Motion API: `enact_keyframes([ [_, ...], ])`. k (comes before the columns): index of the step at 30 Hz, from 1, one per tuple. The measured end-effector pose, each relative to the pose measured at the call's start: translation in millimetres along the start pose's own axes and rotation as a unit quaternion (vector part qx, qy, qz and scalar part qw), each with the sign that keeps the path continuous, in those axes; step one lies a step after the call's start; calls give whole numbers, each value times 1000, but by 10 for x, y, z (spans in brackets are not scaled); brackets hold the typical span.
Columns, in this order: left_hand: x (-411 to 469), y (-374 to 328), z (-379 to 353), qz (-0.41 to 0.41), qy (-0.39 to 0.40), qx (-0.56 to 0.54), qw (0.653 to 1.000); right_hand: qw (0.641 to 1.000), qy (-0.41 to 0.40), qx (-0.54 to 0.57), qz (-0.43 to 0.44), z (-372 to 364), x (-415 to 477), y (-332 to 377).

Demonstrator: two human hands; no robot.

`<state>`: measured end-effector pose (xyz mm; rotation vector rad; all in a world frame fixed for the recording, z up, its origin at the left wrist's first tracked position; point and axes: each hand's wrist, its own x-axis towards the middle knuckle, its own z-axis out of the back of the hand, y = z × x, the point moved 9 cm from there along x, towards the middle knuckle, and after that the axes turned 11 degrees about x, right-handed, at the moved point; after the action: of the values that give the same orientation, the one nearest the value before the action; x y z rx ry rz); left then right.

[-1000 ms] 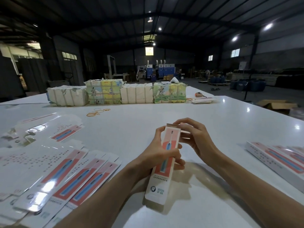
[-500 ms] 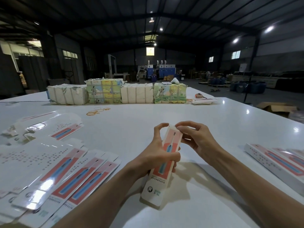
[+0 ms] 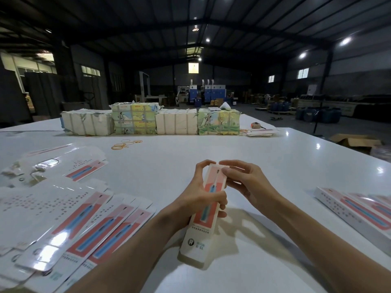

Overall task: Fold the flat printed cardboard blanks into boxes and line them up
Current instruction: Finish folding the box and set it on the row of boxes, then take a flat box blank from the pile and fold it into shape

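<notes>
Box: the long, narrow white-and-coral printed cardboard box (image 3: 201,229) is up in both hands, printed face towards the camera and far end tipped away. A blue toothbrush picture runs down the coral panel. The near end sits low by the glossy white table (image 3: 232,149); whether it touches, I can't tell.
Left hand: the left hand (image 3: 196,199) wraps the box's middle from the left side. Its thumb lies across the front and its fingers curl round the back, their tips showing at the box's right edge. The forefinger arches up to the box's far end.
Right hand: the right hand (image 3: 247,182) is on the box's far end from the right. It's a pinch, thumb flat on the printed face and forefinger bent over the top edge. The other fingers are loosely curled behind.
Blanks: left of the box lies a fanned spread of flat, glossy white-and-coral cardboard blanks (image 3: 84,225), overlapping each other. A few more are scattered beyond them.
Finished boxes: well right of the box, folded boxes of the same print (image 3: 355,210) lie side by side in a row, touching.
Beyond the box: loose yellow rubber bands (image 3: 124,144) lie on the table. Further out stands a row of strapped paper bundles (image 3: 152,121), two plain white and two with green-and-yellow prints.
Far right of the box: a brown cardboard carton (image 3: 355,141) sits off the table.
</notes>
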<state>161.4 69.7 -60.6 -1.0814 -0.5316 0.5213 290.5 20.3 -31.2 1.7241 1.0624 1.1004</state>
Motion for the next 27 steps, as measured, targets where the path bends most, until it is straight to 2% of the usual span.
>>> enact_keyframes([
  [7,-13,11,-32,5,1,-13,1000,987,-13,-124,105,21,-38,121],
  [12,17,69,-43,9,-24,-32,999,978,-28,-174,110,21,-27,42],
  [15,63,147,42,20,-66,-91,993,948,-21,-286,139,-72,-34,31],
  [19,82,175,223,21,-137,-216,966,922,18,-358,150,-229,-102,-33],
  [23,68,114,219,4,-147,-342,928,900,54,-415,124,-402,-163,-125],
  [27,49,82,119,6,-104,-314,944,850,88,-512,91,-471,-198,-195],
])
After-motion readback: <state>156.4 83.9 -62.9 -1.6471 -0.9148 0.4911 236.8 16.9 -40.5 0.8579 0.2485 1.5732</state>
